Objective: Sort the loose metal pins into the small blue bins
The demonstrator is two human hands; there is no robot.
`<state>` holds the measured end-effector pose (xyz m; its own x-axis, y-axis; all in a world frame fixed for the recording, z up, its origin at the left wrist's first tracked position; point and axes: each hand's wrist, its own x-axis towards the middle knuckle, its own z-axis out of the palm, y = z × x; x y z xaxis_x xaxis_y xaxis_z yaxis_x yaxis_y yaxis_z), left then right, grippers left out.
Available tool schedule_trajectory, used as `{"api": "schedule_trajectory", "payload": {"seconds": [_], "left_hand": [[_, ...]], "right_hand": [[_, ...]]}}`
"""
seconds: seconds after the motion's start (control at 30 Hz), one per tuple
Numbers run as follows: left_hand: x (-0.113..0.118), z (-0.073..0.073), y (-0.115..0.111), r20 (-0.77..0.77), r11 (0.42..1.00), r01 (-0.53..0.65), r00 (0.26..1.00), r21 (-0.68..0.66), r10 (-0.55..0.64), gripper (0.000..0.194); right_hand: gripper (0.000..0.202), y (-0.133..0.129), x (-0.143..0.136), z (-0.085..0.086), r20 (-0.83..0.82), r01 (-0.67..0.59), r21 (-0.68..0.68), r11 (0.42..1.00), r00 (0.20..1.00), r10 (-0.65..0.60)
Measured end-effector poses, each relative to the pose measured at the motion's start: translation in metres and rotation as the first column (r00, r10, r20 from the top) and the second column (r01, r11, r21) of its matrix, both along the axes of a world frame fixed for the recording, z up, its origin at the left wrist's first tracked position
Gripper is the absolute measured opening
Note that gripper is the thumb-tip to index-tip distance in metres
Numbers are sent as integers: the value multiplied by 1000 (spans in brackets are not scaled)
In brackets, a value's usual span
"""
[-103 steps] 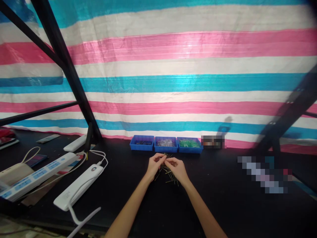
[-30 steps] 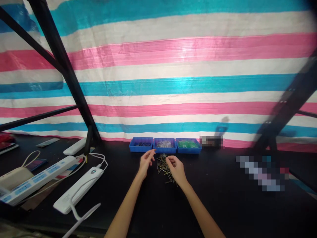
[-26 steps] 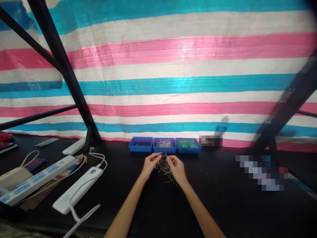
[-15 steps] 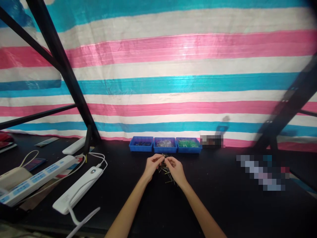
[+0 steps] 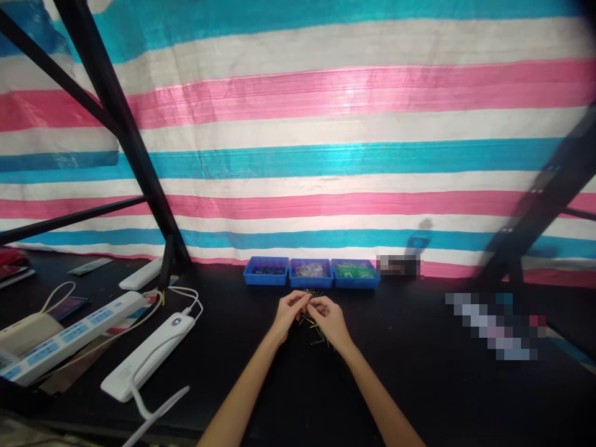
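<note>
My left hand (image 5: 288,313) and my right hand (image 5: 330,318) meet fingertip to fingertip above a small loose pile of thin metal pins, perhaps screws or nails (image 5: 313,323). Both hands are closed in a pinch. Whatever lies between the fingers is too small and too covered to make out. Several pins stick out below and behind the fingers, on the black table (image 5: 298,397). Just beyond the pile stand a blue bin with dark slim pieces (image 5: 266,280), a blue bin with clear pieces (image 5: 310,282) and a blue bin with green pieces (image 5: 355,284).
At left lie a white power bank-like bar (image 5: 149,360) with a cable, a long power strip (image 5: 74,335) and another white bar (image 5: 142,273). A black metal post (image 5: 135,155) rises there. Behind the table hangs a striped sheet (image 5: 326,205). Blurred-out items (image 5: 488,326) lie at right.
The hands stay together over the pile with only a slight shift of the fingers. The whole view has moved very slightly.
</note>
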<state>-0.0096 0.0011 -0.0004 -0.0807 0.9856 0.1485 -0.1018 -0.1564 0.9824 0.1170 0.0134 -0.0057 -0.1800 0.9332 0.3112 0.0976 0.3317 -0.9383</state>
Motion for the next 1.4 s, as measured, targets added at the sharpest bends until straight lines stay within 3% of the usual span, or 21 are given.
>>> {"api": "schedule_trajectory", "payload": {"seconds": [0.5, 0.87, 1.07, 1.17, 1.4], "left_hand": [[-3, -3, 3, -72, 998, -2, 997, 63, 6, 31], [0, -8, 4, -184, 985, 82, 982, 152, -54, 21], [-3, -5, 4, -112, 998, -8, 994, 69, 16, 29], [-7, -2, 6, -29, 997, -72, 997, 10, 72, 35], [-27, 1, 13, 116, 930, -366, 923, -17, 366, 46]], "right_hand": [[27, 7, 7, 3, -117, 128, 16, 992, 985, -125], [27, 1, 2, 8, -60, 84, 58, 995, 995, -80], [31, 6, 7, 5, -54, 174, 47, 984, 984, -171], [31, 8, 7, 1, -30, 160, 36, 986, 987, -159], [28, 5, 3, -2, -4, 128, 31, 991, 992, -128]]}}
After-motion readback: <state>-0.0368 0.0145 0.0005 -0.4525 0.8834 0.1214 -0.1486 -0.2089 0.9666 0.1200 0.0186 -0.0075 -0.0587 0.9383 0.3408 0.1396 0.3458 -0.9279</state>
